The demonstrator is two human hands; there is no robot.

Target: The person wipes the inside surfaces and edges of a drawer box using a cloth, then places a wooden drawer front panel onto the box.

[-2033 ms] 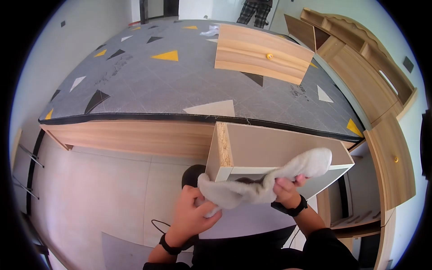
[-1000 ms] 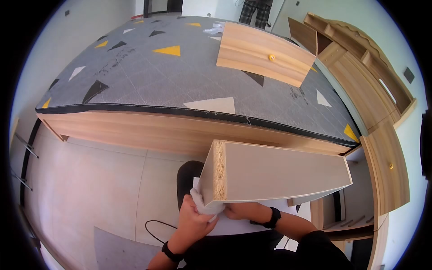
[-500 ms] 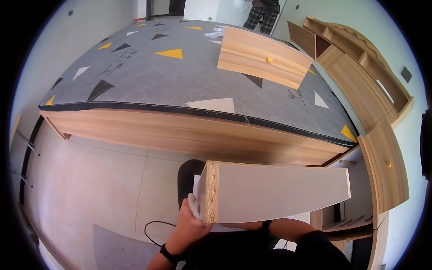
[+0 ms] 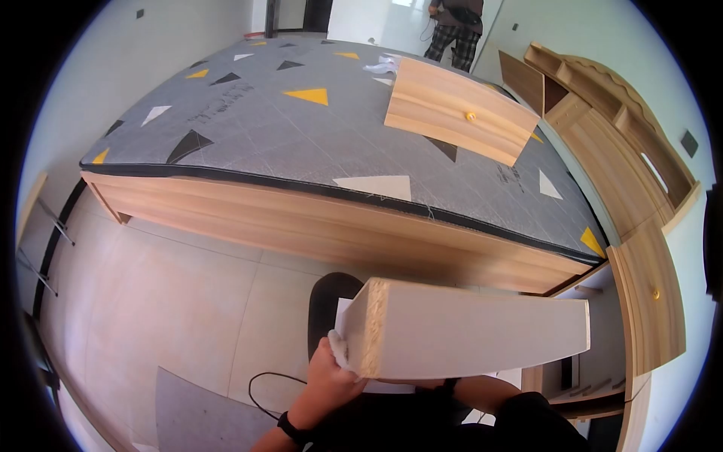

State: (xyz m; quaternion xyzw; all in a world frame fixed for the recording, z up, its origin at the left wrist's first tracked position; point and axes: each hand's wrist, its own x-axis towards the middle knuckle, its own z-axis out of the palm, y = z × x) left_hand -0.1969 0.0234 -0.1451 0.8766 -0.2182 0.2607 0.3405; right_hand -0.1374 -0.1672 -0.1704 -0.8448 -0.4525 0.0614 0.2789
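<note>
A box-like board piece, perhaps a drawer (image 4: 482,335), with grey-white faces and a raw chipboard edge, is held across in front of my body. My left hand (image 4: 335,377) is at its left end, fingers curled round a whitish cloth (image 4: 339,348) pressed against the side. My right forearm (image 4: 482,393), with a dark band at the wrist, reaches under the drawer; the right hand's fingers are hidden behind it.
A bed with a grey patterned mattress (image 4: 256,143) stands ahead, a wooden drawer with a yellow knob (image 4: 452,113) lying on it. At right is a wooden cabinet (image 4: 648,301). A dark chair (image 4: 325,301) is below; a person (image 4: 456,34) stands at the back.
The whole view has shifted, with the room sliding right and slightly down. The drawer and my left hand with the cloth appear a little further right; the hold looks the same.
</note>
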